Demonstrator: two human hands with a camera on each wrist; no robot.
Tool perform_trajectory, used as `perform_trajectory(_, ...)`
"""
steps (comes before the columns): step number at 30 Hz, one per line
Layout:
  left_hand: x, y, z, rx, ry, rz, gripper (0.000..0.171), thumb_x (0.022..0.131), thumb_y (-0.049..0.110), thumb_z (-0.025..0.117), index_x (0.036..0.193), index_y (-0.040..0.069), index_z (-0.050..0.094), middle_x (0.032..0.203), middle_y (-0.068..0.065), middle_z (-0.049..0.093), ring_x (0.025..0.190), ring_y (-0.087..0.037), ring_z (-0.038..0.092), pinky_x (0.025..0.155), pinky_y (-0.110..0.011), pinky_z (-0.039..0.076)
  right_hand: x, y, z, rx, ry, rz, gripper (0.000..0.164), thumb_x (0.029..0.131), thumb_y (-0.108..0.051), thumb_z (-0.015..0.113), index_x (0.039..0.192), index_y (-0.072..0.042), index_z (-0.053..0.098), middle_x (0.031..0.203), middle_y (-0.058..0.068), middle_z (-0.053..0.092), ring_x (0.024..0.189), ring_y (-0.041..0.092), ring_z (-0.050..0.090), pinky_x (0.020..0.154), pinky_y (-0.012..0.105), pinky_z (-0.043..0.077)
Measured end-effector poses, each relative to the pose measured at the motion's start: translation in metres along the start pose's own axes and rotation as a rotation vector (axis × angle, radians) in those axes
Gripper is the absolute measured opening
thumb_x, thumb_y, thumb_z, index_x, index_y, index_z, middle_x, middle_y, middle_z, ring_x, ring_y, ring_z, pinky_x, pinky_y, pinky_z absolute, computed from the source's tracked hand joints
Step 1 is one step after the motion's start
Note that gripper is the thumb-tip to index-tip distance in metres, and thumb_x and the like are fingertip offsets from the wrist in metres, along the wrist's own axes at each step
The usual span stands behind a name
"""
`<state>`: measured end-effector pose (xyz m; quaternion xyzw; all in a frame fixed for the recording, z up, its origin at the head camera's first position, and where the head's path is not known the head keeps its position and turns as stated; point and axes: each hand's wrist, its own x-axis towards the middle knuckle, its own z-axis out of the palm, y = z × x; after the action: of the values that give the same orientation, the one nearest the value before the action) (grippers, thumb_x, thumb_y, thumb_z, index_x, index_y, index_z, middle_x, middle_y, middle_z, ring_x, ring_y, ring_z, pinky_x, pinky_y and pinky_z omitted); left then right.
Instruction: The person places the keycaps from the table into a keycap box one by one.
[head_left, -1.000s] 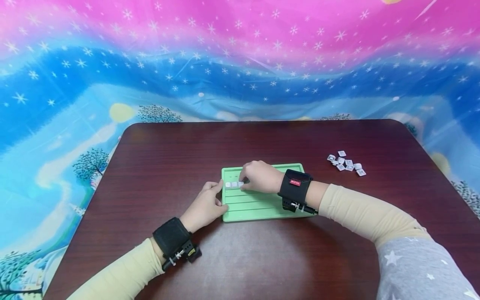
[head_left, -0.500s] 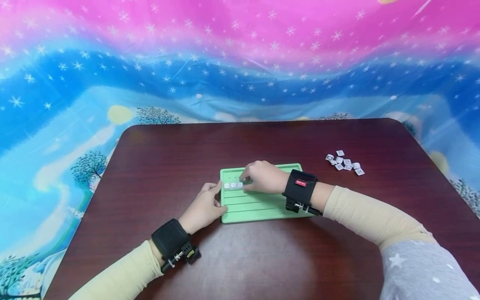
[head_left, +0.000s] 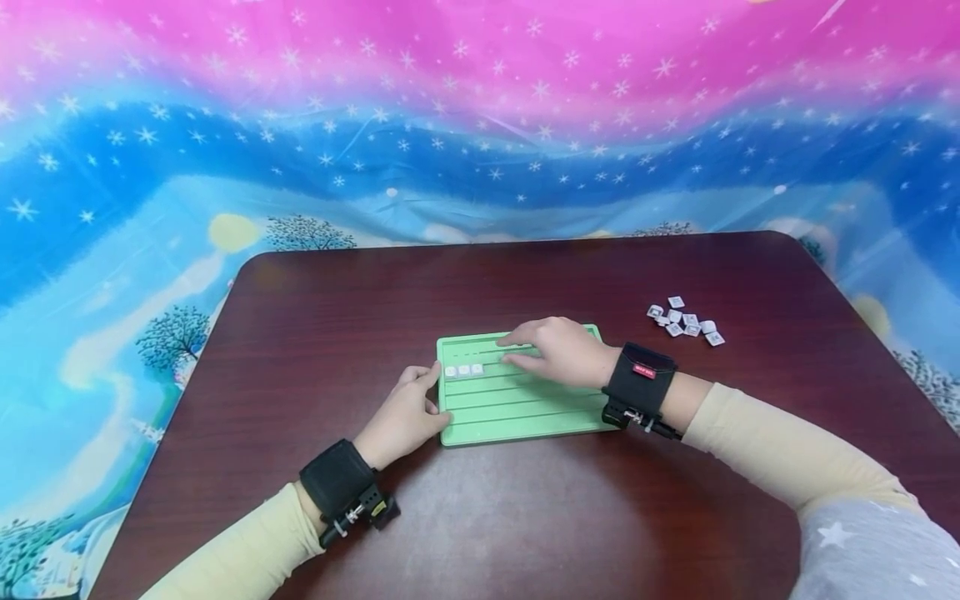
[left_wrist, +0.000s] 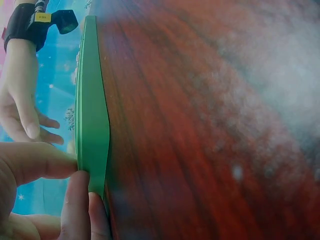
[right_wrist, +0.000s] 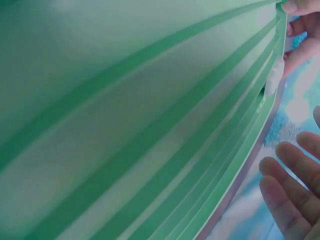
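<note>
A light green ridged tray (head_left: 517,410) lies on the table. My left hand (head_left: 405,421) grips its left edge; in the left wrist view the thumb and fingers meet at the green rim (left_wrist: 92,125). Three white keycaps (head_left: 464,370) sit side by side in an upper row, at the row's left end. Just right of them, my right hand (head_left: 566,354) is over the tray with fingers extended and nothing held. The right wrist view shows its spread fingers (right_wrist: 285,200) apart from the tray's ridges, with the white caps (right_wrist: 274,77) near the far edge.
Several loose white keycaps (head_left: 684,320), some with hollow undersides up, lie in a cluster at the right back of the dark wooden table (head_left: 360,300). A patterned cloth (head_left: 480,150) hangs behind the table's far edge.
My right hand has let go of the third keycap and drawn back to the right, its fingers opening. The left hand keeps its grip on the tray.
</note>
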<state>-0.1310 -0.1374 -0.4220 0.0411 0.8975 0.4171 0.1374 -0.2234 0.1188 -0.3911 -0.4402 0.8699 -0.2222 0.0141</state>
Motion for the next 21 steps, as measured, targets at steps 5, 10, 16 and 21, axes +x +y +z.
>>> perform_trajectory(5,0.000,0.000,0.001,-0.009,0.000,0.000,0.082,0.089,0.001,0.072,0.158,-0.005,0.028,0.150,-0.022,0.038,0.080,-0.012,0.057,0.068,-0.027,0.048,-0.016,0.012,-0.009,-0.007,0.051,0.022,0.031,0.097,-0.018,0.073,0.124,-0.005,0.075,0.118,0.007,0.074,0.111,0.022,0.070,0.093,0.042,0.054)
perform_trajectory(10,0.001,0.000,0.001,0.001,0.001,0.005,0.081,0.089,0.001,0.072,0.157,-0.006,0.029,0.149,-0.023,0.038,0.080,-0.012,0.057,0.067,-0.026,0.048,-0.032,0.022,-0.020,-0.013,0.073,0.070,0.033,0.098,-0.016,0.072,0.129,-0.004,0.073,0.122,0.009,0.072,0.114,0.024,0.068,0.095,0.045,0.053)
perform_trajectory(16,0.000,0.002,0.000,0.005,-0.001,0.006,0.080,0.090,0.001,0.072,0.157,-0.006,0.029,0.149,-0.023,0.038,0.081,-0.012,0.057,0.068,-0.027,0.049,-0.050,0.037,-0.033,-0.053,0.097,0.124,0.035,0.098,-0.011,0.071,0.132,-0.005,0.071,0.124,0.012,0.071,0.090,0.024,0.070,0.072,0.038,0.051)
perform_trajectory(21,-0.001,0.002,-0.001,0.013,-0.004,0.007,0.080,0.090,0.001,0.071,0.157,-0.007,0.029,0.149,-0.023,0.038,0.081,-0.012,0.057,0.067,-0.027,0.048,-0.064,0.052,-0.044,-0.102,0.121,0.182,0.034,0.097,-0.006,0.070,0.131,-0.003,0.070,0.123,0.015,0.070,0.098,0.030,0.068,0.077,0.042,0.052)
